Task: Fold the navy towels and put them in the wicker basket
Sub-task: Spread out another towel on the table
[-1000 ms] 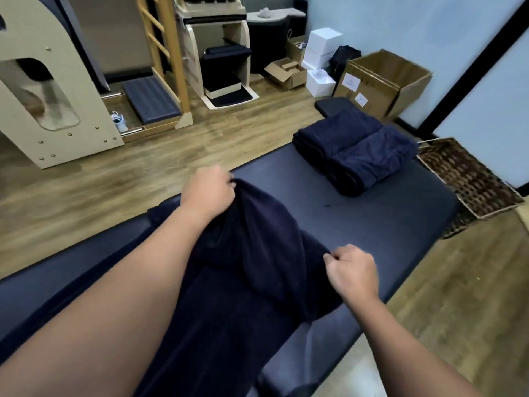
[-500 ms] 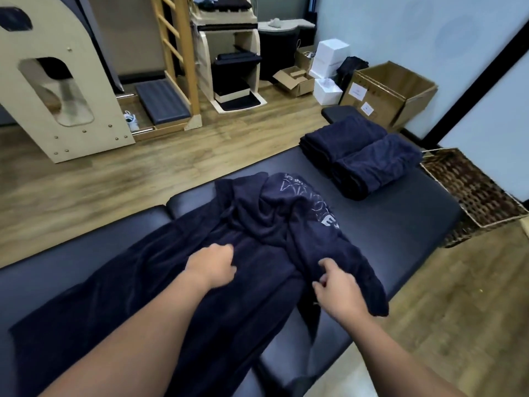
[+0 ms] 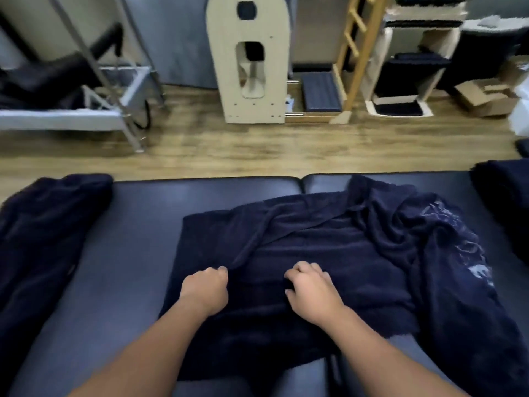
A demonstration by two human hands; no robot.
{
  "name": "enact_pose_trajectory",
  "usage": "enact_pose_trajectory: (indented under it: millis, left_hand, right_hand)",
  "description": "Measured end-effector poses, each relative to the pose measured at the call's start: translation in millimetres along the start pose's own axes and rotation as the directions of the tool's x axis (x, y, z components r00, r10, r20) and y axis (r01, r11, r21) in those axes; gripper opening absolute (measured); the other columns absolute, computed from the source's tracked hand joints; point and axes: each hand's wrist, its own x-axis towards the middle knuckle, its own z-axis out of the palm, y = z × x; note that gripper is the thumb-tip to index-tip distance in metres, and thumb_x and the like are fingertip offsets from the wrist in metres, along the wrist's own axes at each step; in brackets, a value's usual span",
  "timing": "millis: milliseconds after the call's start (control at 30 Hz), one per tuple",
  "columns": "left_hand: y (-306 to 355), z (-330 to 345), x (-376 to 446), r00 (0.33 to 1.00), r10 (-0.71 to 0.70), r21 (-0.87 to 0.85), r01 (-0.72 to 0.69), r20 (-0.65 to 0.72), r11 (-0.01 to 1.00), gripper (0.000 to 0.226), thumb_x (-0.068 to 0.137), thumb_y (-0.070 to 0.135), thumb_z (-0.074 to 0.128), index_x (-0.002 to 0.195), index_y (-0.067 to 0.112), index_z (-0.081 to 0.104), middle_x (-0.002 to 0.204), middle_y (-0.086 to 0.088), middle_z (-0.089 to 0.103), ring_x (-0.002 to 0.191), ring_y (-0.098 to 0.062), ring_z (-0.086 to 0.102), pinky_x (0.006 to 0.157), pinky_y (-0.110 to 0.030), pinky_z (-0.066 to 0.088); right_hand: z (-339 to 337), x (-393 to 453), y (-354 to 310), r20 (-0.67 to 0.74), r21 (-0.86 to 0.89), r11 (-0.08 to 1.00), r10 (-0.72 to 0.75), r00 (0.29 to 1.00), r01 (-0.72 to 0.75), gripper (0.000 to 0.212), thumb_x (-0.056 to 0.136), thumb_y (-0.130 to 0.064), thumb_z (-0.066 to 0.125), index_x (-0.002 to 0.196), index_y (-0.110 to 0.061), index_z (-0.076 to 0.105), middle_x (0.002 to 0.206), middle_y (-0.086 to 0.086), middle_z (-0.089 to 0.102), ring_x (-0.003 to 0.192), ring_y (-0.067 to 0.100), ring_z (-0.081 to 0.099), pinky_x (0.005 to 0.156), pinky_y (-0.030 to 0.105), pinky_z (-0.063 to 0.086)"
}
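Folding step, early stage. A navy towel (image 3: 315, 253) lies rumpled on the black padded desk (image 3: 143, 224), partly spread, its right side bunched with a pale print showing. The left hand (image 3: 204, 287) has fingers curled and seems to pinch a raised fold of the towel. The right hand (image 3: 310, 285) rests on the cloth with fingers curled in; whether it grips fabric cannot be told.

Another dark towel (image 3: 48, 224) lies heaped at the desk's left end, unfolded. More dark cloth (image 3: 503, 202) sits at the right edge. The wicker basket is not in view.

Next move likely calls for flattening the wrinkles and pulling the edges square before folding over.
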Motion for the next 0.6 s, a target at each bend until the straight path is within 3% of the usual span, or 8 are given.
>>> enact_pose_trajectory:
  millis: [67,167,267,333,400,500,533,600]
  left_hand:
    - [-23.2,16.2,-20.6,0.994,-0.107,-0.063,0.107,0.004,0.992,0.02,0.097,0.025,0.046,0.114,0.016,0.048,0.113,-0.004,0.061,0.1,-0.029,0.063,0.07,-0.036,0.043]
    - [-47.0,42.5,-47.7,0.965,-0.263,-0.19,0.258,0.001,0.947,0.049,0.094,0.055,0.053,0.12,0.014,0.043,0.123,-0.007,0.051,0.111,-0.031,0.057,0.08,-0.04,0.048]
    - [-61.6,62.4,-61.3,0.889,-0.457,-0.303,0.438,0.007,0.847,0.088,0.077,0.081,0.057,0.125,0.01,0.038,0.125,-0.01,0.042,0.114,-0.031,0.052,0.089,-0.04,0.051]
    - [-69.1,65.6,-63.1,0.847,-0.527,-0.34,0.515,0.064,0.787,0.096,0.072,0.086,0.058,0.126,0.009,0.041,0.126,-0.012,0.045,0.115,-0.032,0.054,0.092,-0.04,0.051]
    - [-77.9,63.7,-63.1,0.864,-0.488,-0.356,0.497,0.122,0.791,0.074,0.078,0.078,0.061,0.115,0.015,0.049,0.122,-0.008,0.055,0.113,-0.029,0.059,0.092,-0.041,0.05]
    - [-88.4,57.2,-59.0,0.941,-0.314,-0.447,0.337,0.126,0.829,0.039,0.091,0.05,0.066,0.101,0.014,0.057,0.112,-0.007,0.063,0.105,-0.029,0.062,0.088,-0.039,0.052]
    - [-95.7,55.8,-57.1,0.953,-0.272,-0.538,0.3,0.132,0.788,0.031,0.091,0.04,0.067,0.097,0.01,0.059,0.103,-0.006,0.065,0.098,-0.027,0.064,0.083,-0.037,0.053]
    - [-118.1,53.0,-57.1,0.972,-0.191,-0.785,0.226,0.139,0.576,0.013,0.083,0.018,0.066,0.079,0.007,0.06,0.078,0.002,0.062,0.074,-0.018,0.063,0.065,-0.032,0.052]
  right_hand:
    - [1.3,23.4,-26.3,0.028,0.022,0.997,-0.08,0.996,0.079,0.036,0.098,-0.036,0.056,0.131,-0.025,0.058,0.133,-0.006,0.047,0.121,0.022,0.044,0.102,0.04,0.042]
    - [1.7,52.7,-64.4,0.052,0.044,0.987,-0.156,0.986,0.154,0.045,0.097,-0.031,0.059,0.14,-0.024,0.05,0.14,-0.002,0.041,0.122,0.025,0.047,0.1,0.041,0.047]
    - [3.0,76.7,-97.5,0.085,-0.021,0.989,-0.144,0.986,0.147,0.07,0.093,-0.015,0.061,0.152,-0.03,0.028,0.143,0.002,0.033,0.109,0.026,0.053,0.078,0.038,0.052]
    - [4.4,89.8,-110.2,0.126,-0.079,0.993,-0.082,0.989,0.092,0.084,0.089,-0.004,0.059,0.155,-0.037,0.018,0.146,0.007,0.023,0.104,0.027,0.048,0.073,0.036,0.049]
    - [7.9,102.5,-118.6,0.147,-0.128,0.99,-0.045,0.988,0.064,0.071,0.091,-0.002,0.051,0.15,-0.037,0.031,0.146,0.01,0.023,0.107,0.031,0.047,0.081,0.039,0.052]
    - [6.7,124.6,-129.7,0.093,-0.07,0.997,0.029,0.995,-0.023,0.041,0.095,-0.005,0.042,0.127,-0.025,0.058,0.126,0.008,0.043,0.098,0.033,0.054,0.082,0.041,0.053]
    - [4.6,131.7,-138.6,0.075,-0.056,0.998,0.039,0.996,-0.035,0.037,0.095,-0.007,0.042,0.124,-0.022,0.059,0.119,0.008,0.046,0.094,0.033,0.056,0.08,0.04,0.053]
    - [-1.4,147.4,-163.6,0.016,-0.025,0.999,0.023,1.0,-0.022,0.032,0.096,-0.007,0.042,0.122,-0.016,0.058,0.114,0.009,0.051,0.092,0.033,0.057,0.077,0.039,0.049]
